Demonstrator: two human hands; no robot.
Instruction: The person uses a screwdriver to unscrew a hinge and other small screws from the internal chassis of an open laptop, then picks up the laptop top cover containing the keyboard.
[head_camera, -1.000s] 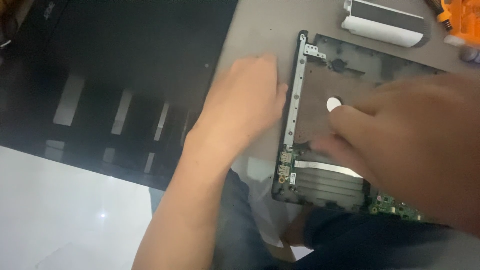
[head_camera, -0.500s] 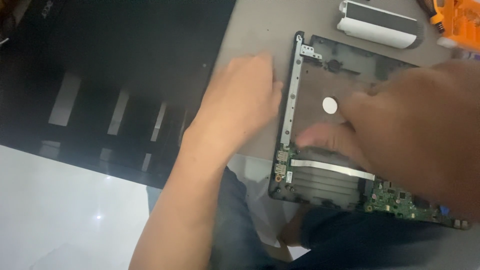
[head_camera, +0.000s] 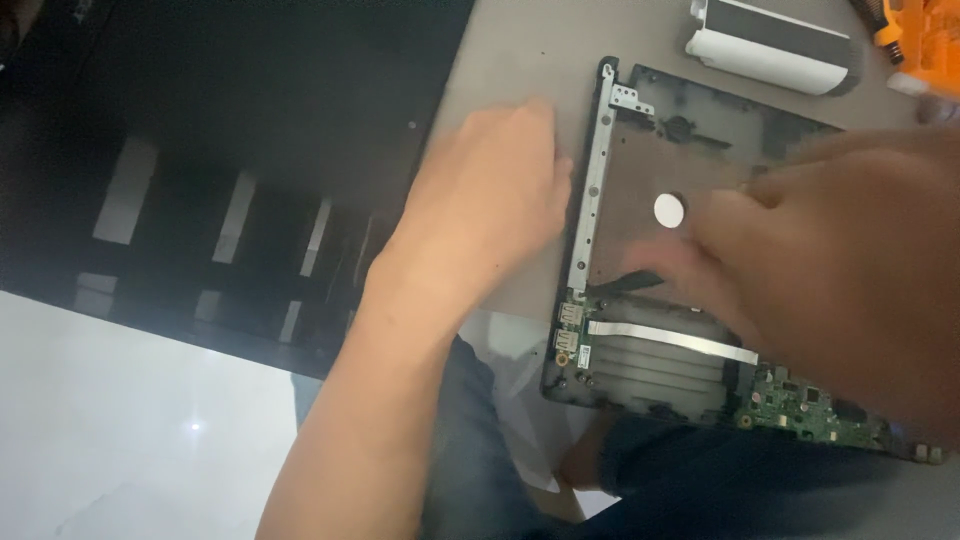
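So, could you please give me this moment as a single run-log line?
left hand: flat on table, beside laptop base | right hand: over laptop base, blurred | white disc: uncovered

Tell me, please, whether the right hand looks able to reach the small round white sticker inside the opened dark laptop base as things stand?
Probably yes. The right hand hovers over the opened dark laptop base, blurred fingertips just right of the small round white sticker, which lies uncovered. The left hand rests outside the base's edge, out of the way.
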